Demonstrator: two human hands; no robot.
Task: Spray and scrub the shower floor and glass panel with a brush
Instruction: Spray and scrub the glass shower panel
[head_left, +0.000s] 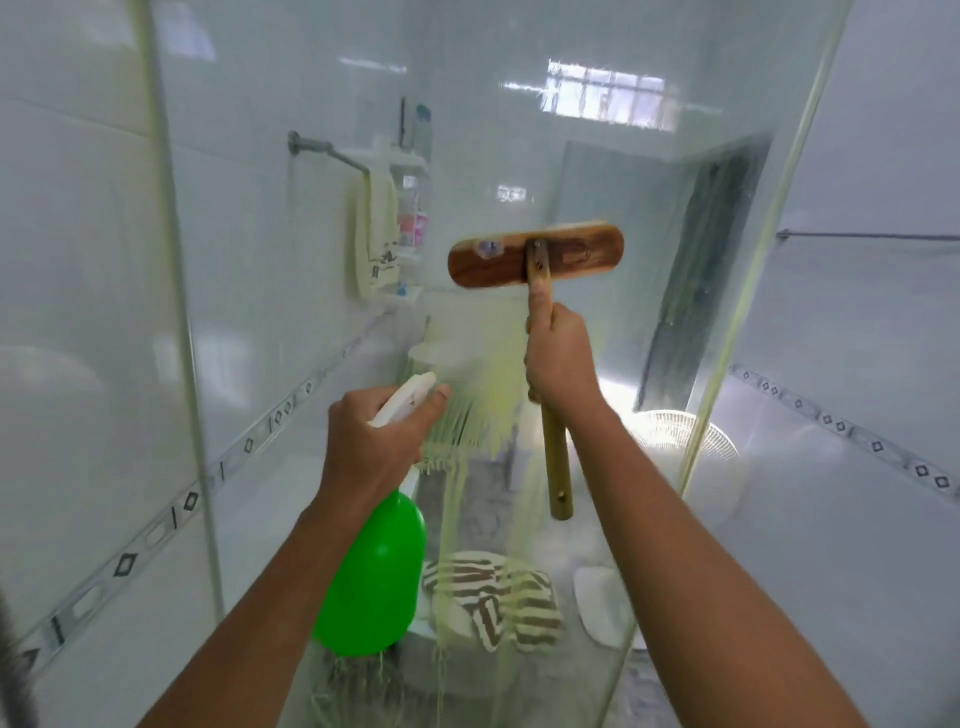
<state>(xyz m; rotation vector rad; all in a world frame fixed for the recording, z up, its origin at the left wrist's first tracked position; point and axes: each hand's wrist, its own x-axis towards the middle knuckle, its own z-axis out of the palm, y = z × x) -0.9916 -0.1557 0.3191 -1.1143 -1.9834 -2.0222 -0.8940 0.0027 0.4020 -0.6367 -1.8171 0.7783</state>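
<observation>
Right hand (558, 358) grips brush (535, 257) handle; left hand (376, 441) grips green spray bottle (376, 577); brush sticker unreadable.

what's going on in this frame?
A person is cleaning a clear glass shower panel. The left hand grips a green spray bottle with a white trigger head. The right hand holds a wooden long-handled scrub brush raised against the glass. Yellowish cleaner streaks run down the panel below the brush.
</observation>
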